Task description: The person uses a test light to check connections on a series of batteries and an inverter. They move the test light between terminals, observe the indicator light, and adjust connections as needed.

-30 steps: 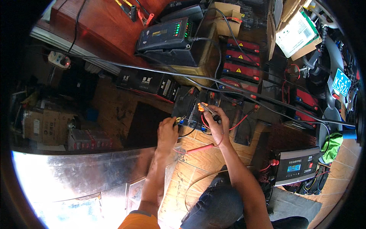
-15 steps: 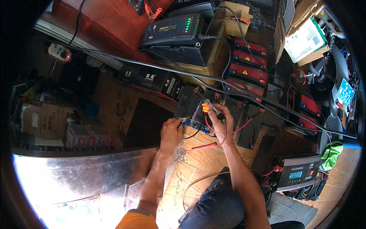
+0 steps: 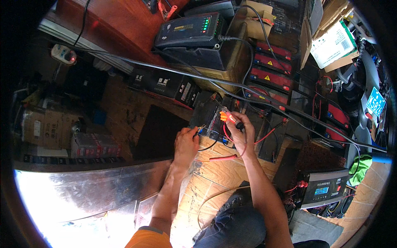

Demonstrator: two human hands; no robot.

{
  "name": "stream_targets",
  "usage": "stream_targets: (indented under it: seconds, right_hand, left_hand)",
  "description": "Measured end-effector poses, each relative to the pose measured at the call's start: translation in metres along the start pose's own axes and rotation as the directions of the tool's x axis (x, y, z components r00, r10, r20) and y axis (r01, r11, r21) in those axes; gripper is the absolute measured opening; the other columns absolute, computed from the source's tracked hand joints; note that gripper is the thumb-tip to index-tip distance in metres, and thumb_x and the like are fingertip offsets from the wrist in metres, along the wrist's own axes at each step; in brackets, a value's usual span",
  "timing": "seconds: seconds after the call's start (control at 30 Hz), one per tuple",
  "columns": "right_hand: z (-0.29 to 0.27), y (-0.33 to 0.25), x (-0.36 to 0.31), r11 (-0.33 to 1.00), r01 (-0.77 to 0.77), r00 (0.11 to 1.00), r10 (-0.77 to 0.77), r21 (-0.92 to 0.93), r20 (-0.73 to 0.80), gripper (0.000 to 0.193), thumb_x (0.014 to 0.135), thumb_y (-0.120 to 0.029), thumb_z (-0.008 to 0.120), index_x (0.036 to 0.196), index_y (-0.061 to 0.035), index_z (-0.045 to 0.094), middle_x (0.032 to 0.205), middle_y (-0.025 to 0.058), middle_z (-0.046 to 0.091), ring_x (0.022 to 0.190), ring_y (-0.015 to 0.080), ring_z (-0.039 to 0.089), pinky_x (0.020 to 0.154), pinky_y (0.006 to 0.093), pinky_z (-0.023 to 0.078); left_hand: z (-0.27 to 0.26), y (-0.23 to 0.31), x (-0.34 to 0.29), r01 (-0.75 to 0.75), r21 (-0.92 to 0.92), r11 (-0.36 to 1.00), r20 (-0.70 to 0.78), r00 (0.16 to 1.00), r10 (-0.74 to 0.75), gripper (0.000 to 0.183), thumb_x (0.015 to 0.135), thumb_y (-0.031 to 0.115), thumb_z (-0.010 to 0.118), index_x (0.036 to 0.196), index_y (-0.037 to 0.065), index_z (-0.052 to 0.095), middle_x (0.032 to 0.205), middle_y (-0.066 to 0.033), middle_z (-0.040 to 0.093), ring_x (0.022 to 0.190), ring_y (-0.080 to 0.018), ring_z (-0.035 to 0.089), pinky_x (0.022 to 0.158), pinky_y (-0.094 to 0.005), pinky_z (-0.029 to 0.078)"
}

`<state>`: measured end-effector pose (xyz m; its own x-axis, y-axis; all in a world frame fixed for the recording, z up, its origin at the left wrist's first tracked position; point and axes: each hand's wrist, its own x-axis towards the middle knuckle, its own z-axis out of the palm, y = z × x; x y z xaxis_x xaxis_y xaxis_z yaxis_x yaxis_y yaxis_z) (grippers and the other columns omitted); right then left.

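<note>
The person crouches on the wooden floor, both forearms reaching forward to a black battery that stands on the floor just ahead of the knees. The left hand is clenched around the end of a thin black lead and presses it down at the battery's near edge, close to a small blue connector; the exact point of contact is too small to make out. The right hand is closed around a probe with an orange collar, its tip tilted up and away toward the top of the battery. A red lead loops from under the right hand and lies on the floor between the two wrists.

Behind the battery, a row of red-topped batteries is stacked against a brown box. A black charger with green lamps sits on top of a taller dark unit toward the far edge of the floor, and a grey cable runs across the scene from the white power strip at the left. To the right of the person's knee stands a black inverter with a blue display. A shiny metal sheet covers the floor's near left corner, and cardboard cartons lie beyond it.
</note>
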<state>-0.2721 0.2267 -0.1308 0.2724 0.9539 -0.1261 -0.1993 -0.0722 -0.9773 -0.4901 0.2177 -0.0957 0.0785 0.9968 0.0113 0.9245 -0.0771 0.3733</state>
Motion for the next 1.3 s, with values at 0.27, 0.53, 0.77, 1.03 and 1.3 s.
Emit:
stream_targets:
  seconds: [0.27, 0.53, 0.77, 1.03, 1.3]
  right_hand:
    - [-0.005, 0.009, 0.004, 0.999, 0.043, 0.998, -0.044, 0.014, 0.034, 0.036, 0.093, -0.011, 0.080, 0.126, -0.0012, 0.069, 0.113, 0.0056, 0.073, 0.102, 0.0112, 0.064, 0.092, 0.0264, 0.051]
    - [-0.001, -0.003, 0.004, 0.996, 0.074, 0.996, -0.077, 0.056, 0.042, 0.038, 0.093, -0.013, 0.080, 0.127, 0.0002, 0.069, 0.117, 0.0058, 0.072, 0.108, 0.0111, 0.062, 0.097, 0.0258, 0.048]
    - [0.002, -0.008, 0.004, 0.994, 0.061, 0.993, -0.070, 0.087, 0.100, 0.037, 0.095, -0.010, 0.078, 0.130, -0.0011, 0.068, 0.118, 0.0060, 0.071, 0.109, 0.0116, 0.062, 0.097, 0.0266, 0.048]
    - [0.002, 0.006, 0.007, 0.991, 0.083, 0.996, -0.086, 0.103, 0.022, 0.035, 0.096, -0.006, 0.075, 0.131, 0.0002, 0.068, 0.116, 0.0062, 0.072, 0.107, 0.0121, 0.063, 0.097, 0.0273, 0.049]
    - [-0.001, 0.003, 0.006, 0.987, 0.129, 0.990, -0.134, 0.097, 0.044, 0.038, 0.096, -0.003, 0.076, 0.132, 0.0007, 0.068, 0.117, 0.0059, 0.070, 0.107, 0.0116, 0.061, 0.096, 0.0255, 0.049]
  left_hand:
    - [-0.001, 0.002, 0.000, 0.022, 0.003, 1.000, 0.011, 1.000, -0.022, 0.034, 0.092, 0.011, 0.070, 0.125, 0.004, 0.074, 0.118, -0.0200, 0.069, 0.108, -0.0400, 0.065, 0.094, -0.0482, 0.054]
    - [-0.001, 0.001, 0.000, 0.005, 0.008, 1.000, -0.004, 1.000, -0.005, 0.034, 0.091, 0.010, 0.070, 0.125, 0.003, 0.073, 0.117, -0.0206, 0.069, 0.108, -0.0404, 0.065, 0.093, -0.0483, 0.054]
    - [-0.004, 0.005, 0.000, 0.027, -0.013, 1.000, 0.022, 0.999, -0.027, 0.034, 0.091, 0.010, 0.069, 0.125, 0.003, 0.073, 0.117, -0.0208, 0.069, 0.107, -0.0407, 0.065, 0.093, -0.0487, 0.054]
    - [-0.004, 0.004, -0.001, 0.014, -0.018, 1.000, 0.012, 1.000, -0.014, 0.035, 0.092, 0.012, 0.068, 0.126, 0.003, 0.073, 0.118, -0.0209, 0.068, 0.107, -0.0410, 0.065, 0.093, -0.0488, 0.054]
    - [-0.003, 0.005, 0.000, 0.025, -0.023, 0.999, 0.023, 0.999, -0.025, 0.035, 0.092, 0.012, 0.068, 0.126, 0.004, 0.073, 0.115, -0.0195, 0.068, 0.106, -0.0404, 0.065, 0.092, -0.0487, 0.054]
